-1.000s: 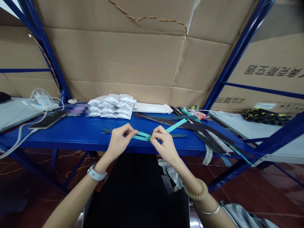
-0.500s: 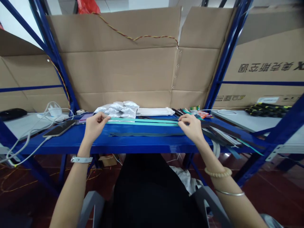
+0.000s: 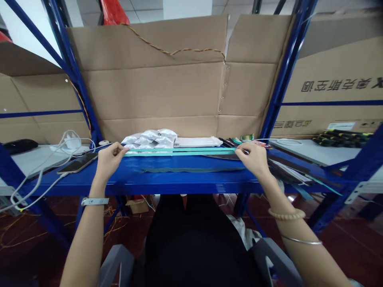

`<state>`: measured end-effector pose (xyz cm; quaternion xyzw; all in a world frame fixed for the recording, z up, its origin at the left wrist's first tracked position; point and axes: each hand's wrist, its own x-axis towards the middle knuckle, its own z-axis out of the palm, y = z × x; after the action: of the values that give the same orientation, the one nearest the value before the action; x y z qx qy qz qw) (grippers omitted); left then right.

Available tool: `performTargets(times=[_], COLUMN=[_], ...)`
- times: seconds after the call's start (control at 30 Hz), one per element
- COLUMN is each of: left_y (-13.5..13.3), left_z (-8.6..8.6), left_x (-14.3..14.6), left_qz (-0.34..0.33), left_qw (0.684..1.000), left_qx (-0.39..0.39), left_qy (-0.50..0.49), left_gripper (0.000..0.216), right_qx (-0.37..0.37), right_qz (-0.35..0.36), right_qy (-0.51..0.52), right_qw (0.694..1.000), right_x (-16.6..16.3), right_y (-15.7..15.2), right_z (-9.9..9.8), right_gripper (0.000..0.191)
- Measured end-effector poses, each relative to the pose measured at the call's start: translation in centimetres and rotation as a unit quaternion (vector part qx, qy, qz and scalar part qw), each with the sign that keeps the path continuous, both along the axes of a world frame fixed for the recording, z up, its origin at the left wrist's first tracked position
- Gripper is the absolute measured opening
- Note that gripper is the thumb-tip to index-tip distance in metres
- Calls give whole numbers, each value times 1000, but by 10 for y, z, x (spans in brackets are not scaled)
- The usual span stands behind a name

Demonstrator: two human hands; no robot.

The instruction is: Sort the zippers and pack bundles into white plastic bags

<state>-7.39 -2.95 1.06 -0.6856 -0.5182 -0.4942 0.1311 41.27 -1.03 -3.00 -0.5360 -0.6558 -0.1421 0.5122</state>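
Note:
A long teal tape strip [image 3: 194, 151], two bands with a thin dark line between them, is stretched level above the blue table. My left hand [image 3: 111, 156] pinches its left end between thumb and fingers. At the other end, my right hand [image 3: 253, 157] is closed in a pinch on the same strip. Below it, a grey-green strip [image 3: 191, 170] lies flat along the table near the front edge. Silvery packets [image 3: 151, 139] sit behind the strip on the left. Whether the two bands are joined along their length is too small to tell.
A white flat packet [image 3: 197, 142] lies at the back. Dark and white strips [image 3: 287, 171] are heaped at the table's right side. On the left are a phone [image 3: 79, 162] and white cables [image 3: 38, 179]. Cardboard [image 3: 155, 91] walls the back between blue posts [image 3: 278, 79].
My hands have moved farther apart, the left one leftward and the right one rightward. The teal strip is drawn straighter, its two bands closer together. The view has shifted slightly.

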Motion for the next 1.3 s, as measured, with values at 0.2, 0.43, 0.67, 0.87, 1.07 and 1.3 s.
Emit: performTargets(times=[0.2,0.43,0.67,0.87,1.07,1.3], left_y=[4,12,-18,-26,-24,-28], left_z=[1,-1,-16,-35,-34,-34], left_x=[3,32,148,184,179,182], left_qz=[80,42,-287,-325,-304,-375], left_qw=[990,989,944,927,931,897], left_qx=[-9,-72,-157,-174,-187,-232], left_qy=[120,123,38,69,70,-26], left_gripper=[22,24,24,17,25,20], right_qx=[-41,-176,-185,-212,-226,-239], right_qz=[21,212,321,395,436,453], right_qy=[33,46,69,102,145,180], right_qw=[998,960,926,888,859,840], right_x=[-9,-41,-90,-114,-125,-127], right_y=[-13,-17,-32,-37,-39,-40], right_z=[13,8,1,-8,-14,-14], right_gripper=[23,36,48,42,37,36])
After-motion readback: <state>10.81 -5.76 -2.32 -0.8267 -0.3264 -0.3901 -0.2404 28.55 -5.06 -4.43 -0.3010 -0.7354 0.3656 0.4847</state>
